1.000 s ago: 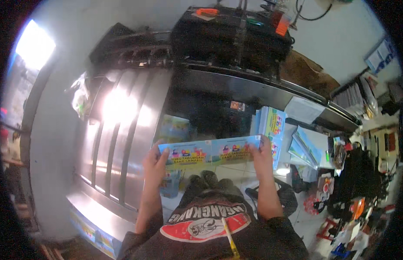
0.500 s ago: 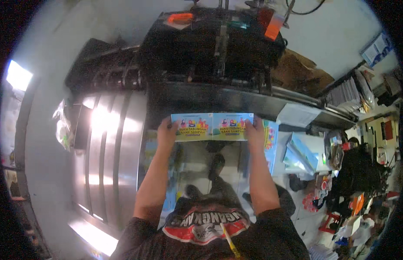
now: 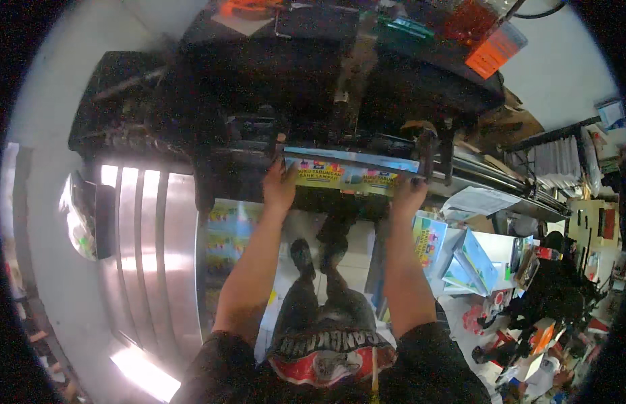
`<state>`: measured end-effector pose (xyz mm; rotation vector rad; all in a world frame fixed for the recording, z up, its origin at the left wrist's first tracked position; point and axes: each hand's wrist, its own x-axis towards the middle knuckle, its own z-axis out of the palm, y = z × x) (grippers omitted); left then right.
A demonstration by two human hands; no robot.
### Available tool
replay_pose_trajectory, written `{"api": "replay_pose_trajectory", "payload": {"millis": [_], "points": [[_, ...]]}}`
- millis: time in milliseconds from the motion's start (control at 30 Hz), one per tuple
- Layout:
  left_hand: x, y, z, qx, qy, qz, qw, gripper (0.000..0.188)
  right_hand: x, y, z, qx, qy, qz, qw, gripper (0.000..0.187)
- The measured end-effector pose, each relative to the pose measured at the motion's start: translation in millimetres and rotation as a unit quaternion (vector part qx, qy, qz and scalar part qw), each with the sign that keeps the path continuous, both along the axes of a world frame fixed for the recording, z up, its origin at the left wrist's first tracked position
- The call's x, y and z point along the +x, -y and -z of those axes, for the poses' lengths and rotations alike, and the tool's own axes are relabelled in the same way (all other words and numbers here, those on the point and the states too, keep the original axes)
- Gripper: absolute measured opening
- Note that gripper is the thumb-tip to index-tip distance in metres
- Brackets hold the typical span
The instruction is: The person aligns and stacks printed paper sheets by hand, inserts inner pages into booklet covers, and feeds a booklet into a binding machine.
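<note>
A long printed sheet (image 3: 350,180) with two matching colourful panels, yellow, blue and pink, lies level in front of me. My left hand (image 3: 278,188) is closed on its left end, and my right hand (image 3: 409,194) on its right end. The far part of the sheet reaches into the front of a large black machine (image 3: 259,87). A thin dark bar crosses over the sheet near its far edge, so part of the print is hidden. Deep shadow hides how the sheet sits in the machine.
Similar printed sheets (image 3: 229,232) lie below to the left, with another print (image 3: 429,241) at the right beside a blue folded sheet (image 3: 471,264). White paper (image 3: 479,200) rests by the machine's rail. An orange box (image 3: 496,51) sits on top. A ridged metal panel (image 3: 148,236) stands left.
Both hands have carried the sheet forward, from in front of the machine to under its bar. My view has come closer to the machine.
</note>
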<state>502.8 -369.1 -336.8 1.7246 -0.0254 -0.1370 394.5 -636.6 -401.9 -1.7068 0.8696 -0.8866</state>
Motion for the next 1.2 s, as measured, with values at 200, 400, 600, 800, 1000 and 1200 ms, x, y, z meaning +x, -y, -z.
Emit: {"api": "replay_pose_trajectory", "payload": {"millis": [200, 400, 600, 800, 1000, 1200], "points": [[8, -2, -6, 0.123, 0.000, 0.051, 0.991, 0.038, 3, 5, -17, -0.104, -0.130, 0.015, 0.986, 0.029], [24, -2, 22, 0.239, 0.126, -0.011, 0.963, 0.037, 15, 3, -38, -0.080, -0.091, 0.029, 0.992, 0.035], [25, 3, 5, 0.371, 0.075, 0.041, 0.925, 0.040, 13, 10, -40, -0.018, -0.090, 0.005, 0.996, 0.040], [34, 6, 16, 0.305, 0.141, 0.029, 0.942, 0.038, 8, 35, 2, -0.062, -0.059, -0.001, 0.996, 0.039], [41, 0, 34, 0.292, 0.234, 0.036, 0.927, 0.038, 11, 43, 11, -0.061, -0.036, -0.015, 0.997, 0.033], [30, 9, 6, 0.333, 0.093, 0.023, 0.938, 0.042, 7, 33, -1, -0.057, -0.085, -0.005, 0.995, 0.033]]}}
